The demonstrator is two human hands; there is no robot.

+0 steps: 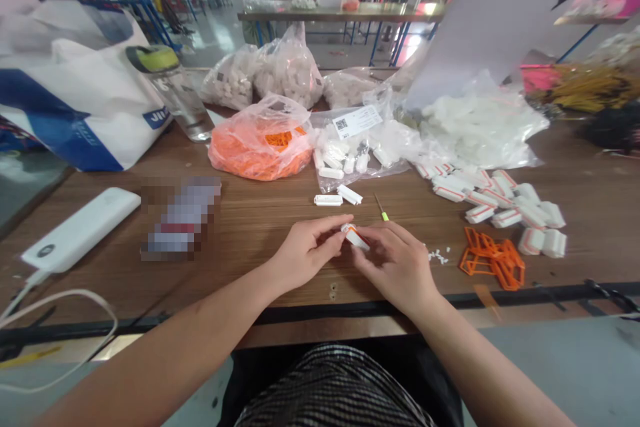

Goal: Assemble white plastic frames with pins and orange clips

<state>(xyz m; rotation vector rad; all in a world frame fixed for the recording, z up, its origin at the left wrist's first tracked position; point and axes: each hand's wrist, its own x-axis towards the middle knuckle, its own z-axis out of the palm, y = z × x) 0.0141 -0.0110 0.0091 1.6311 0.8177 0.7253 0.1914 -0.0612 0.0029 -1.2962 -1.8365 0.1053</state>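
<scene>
Our left hand [305, 255] and right hand [395, 267] meet above the wooden table [590, 227] – both are grasping a small white plastic piece with an orange edge [356, 237], which we pinch between our fingertips just over the tabletop, in front of our body.

Just beyond our hands lie 2 loose white plastic pieces [336, 197], near a thin tool with a yellow-green grip [384, 216]. To the right of our right hand are a few tiny white bits [437, 255], then a tangle of orange plastic frames [493, 258]. Beyond those, a loose pile of white parts with orange edges [493, 203] spreads across the table.

Farther back sit a clear bag of white parts with a QR-code label [350, 147], an orange-filled plastic bag [260, 145] and 3 more bags of white parts [265, 73]. On the left we see a white power bank [80, 230] with a white cable [50, 320], a pixelated object [183, 217] too blurred to name, a clear water bottle [173, 93] and a white-and-blue tote bag [75, 97] – the bottle stands beside the tote.
</scene>
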